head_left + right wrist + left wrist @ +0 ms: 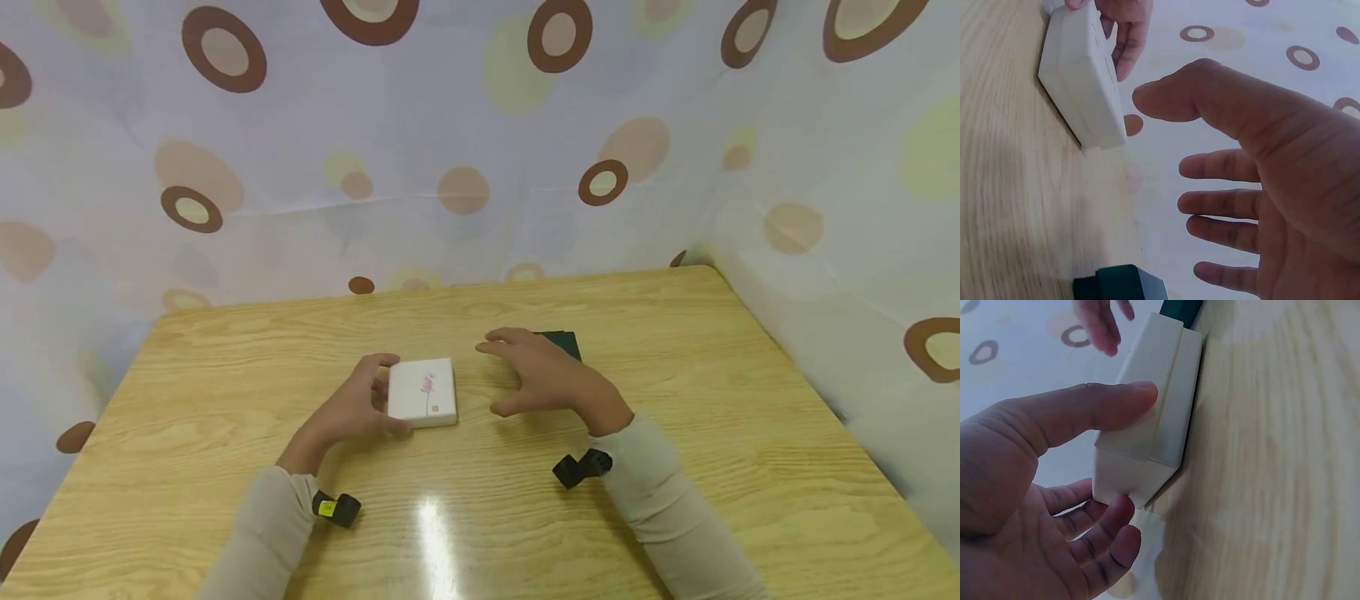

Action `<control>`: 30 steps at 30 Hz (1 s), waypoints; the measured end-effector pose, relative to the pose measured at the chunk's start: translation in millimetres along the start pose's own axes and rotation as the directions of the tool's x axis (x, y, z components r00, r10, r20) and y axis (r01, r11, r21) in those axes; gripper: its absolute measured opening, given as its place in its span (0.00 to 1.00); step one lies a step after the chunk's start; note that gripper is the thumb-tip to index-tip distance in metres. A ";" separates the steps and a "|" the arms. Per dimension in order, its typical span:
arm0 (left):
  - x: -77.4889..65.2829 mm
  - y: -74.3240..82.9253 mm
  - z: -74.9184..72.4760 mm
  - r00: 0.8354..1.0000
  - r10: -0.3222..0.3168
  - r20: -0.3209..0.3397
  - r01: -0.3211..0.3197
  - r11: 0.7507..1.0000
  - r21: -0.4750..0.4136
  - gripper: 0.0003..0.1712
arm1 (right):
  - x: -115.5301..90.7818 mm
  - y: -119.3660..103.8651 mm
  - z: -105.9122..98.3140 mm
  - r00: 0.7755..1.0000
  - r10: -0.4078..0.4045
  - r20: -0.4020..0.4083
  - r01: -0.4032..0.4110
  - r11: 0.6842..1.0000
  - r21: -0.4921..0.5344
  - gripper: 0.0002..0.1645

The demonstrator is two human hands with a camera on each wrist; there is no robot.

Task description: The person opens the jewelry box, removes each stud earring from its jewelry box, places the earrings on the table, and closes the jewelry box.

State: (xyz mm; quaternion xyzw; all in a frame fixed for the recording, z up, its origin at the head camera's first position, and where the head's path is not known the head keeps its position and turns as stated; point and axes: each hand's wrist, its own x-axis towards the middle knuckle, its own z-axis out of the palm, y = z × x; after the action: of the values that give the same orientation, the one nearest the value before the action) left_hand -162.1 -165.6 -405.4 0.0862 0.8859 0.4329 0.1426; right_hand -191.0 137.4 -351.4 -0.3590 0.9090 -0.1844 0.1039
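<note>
- Left hand is gripping a white box from nine o'clock.
- Right hand is hovering at its three o'clock, fingers parted.
- White box is resting on the desk; dark green box is lying at two o'clock.

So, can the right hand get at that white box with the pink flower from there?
Likely yes: the right hand is spread and holds nothing, and nothing shows between it and the white box. The left hand is around the box's left end, so the right end looks free.
</note>
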 end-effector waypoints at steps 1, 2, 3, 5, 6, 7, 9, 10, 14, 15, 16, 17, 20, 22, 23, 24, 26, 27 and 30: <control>-1.7 0.8 1.8 1.000 -0.004 -0.001 0.004 1.000 0.002 0.61 | 0.8 -1.7 1.0 1.000 -0.007 0.007 0.007 1.000 0.000 0.48; -3.5 1.6 3.8 1.000 -0.008 -0.001 0.008 1.000 0.003 0.61 | 1.7 -3.1 2.1 1.000 -0.014 0.014 0.014 1.000 -0.002 0.48; -5.1 2.4 5.8 1.000 -0.012 -0.004 0.012 1.000 0.004 0.61 | 2.5 -4.7 3.2 1.000 -0.015 0.023 0.015 1.000 -0.001 0.48; -8.6 4.3 10.4 1.000 -0.020 -0.009 0.020 1.000 -0.004 0.61 | 3.1 -8.6 4.7 0.999 -0.018 0.033 0.018 1.000 -0.002 0.48; -10.6 5.5 12.9 1.000 -0.021 -0.012 0.021 1.000 -0.008 0.61 | 3.3 -10.6 5.5 0.999 -0.021 0.035 0.021 1.000 0.004 0.48; -12.2 6.3 15.5 1.000 -0.017 -0.013 0.017 1.000 -0.016 0.61 | 3.5 -12.1 6.9 0.999 -0.023 0.039 0.022 1.000 0.014 0.48; -16.1 7.6 21.3 1.000 -0.011 -0.013 0.011 1.000 -0.026 0.61 | 2.3 -16.0 10.2 0.999 -0.030 0.038 0.030 0.999 0.022 0.47; -17.9 8.2 24.4 1.000 -0.009 -0.013 0.009 1.000 -0.028 0.61 | 1.5 -17.8 12.3 0.999 -0.036 0.037 0.035 0.999 0.034 0.46; -24.4 10.0 36.4 1.000 -0.001 -0.013 0.001 0.999 -0.039 0.61 | -3.0 -23.6 22.9 0.997 -0.071 0.024 0.070 0.997 0.038 0.44; -25.9 10.6 38.8 1.000 -0.001 -0.016 0.001 0.999 -0.043 0.61 | -4.3 -25.0 25.4 0.997 -0.076 0.021 0.076 0.997 0.035 0.44; -27.0 11.5 40.9 1.000 0.000 -0.020 0.000 0.999 -0.047 0.61 | -5.3 -26.5 27.7 0.996 -0.084 0.019 0.083 0.996 0.033 0.44; -28.6 12.2 42.6 1.000 0.003 -0.023 -0.004 0.998 -0.055 0.61 | -6.4 -28.0 29.9 0.996 -0.090 0.019 0.090 0.996 0.028 0.44; -33.2 14.3 47.3 1.000 0.017 -0.009 -0.018 0.997 -0.081 0.61 | -9.5 -33.7 34.9 0.995 -0.093 0.029 0.092 0.995 0.025 0.44; -36.6 15.9 49.9 0.999 0.034 0.006 -0.033 0.995 -0.092 0.61 | -11.2 -37.9 37.1 0.994 -0.098 0.039 0.097 0.995 0.033 0.44; -38.3 16.6 51.1 0.999 0.041 0.012 -0.039 0.995 -0.096 0.60 | -11.8 -39.7 38.4 0.994 -0.102 0.044 0.100 0.994 0.034 0.44; -39.9 17.3 52.5 0.999 0.045 0.013 -0.044 0.994 -0.097 0.60 | -12.3 -41.3 39.5 0.993 -0.104 0.049 0.102 0.994 0.031 0.44; -43.0 18.6 54.8 0.999 0.049 0.008 -0.048 0.995 -0.092 0.60 | -12.8 -44.1 42.1 0.991 -0.120 0.055 0.119 0.993 0.023 0.44; -44.3 19.0 55.9 0.999 0.049 0.002 -0.049 0.995 -0.089 0.60 | -13.0 -45.3 43.3 0.990 -0.129 0.056 0.128 0.992 0.017 0.45; -47.7 19.3 58.2 0.999 0.044 -0.004 -0.044 0.995 -0.092 0.62 | -13.8 -47.3 47.8 0.989 -0.133 0.061 0.135 0.991 -0.015 0.48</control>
State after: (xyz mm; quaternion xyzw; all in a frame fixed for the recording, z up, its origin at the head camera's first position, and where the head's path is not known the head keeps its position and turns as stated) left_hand -97.5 -123.8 -415.6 0.0986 0.8631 0.4763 0.1358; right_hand -136.6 102.5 -374.7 -0.4256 0.8811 -0.1713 0.1149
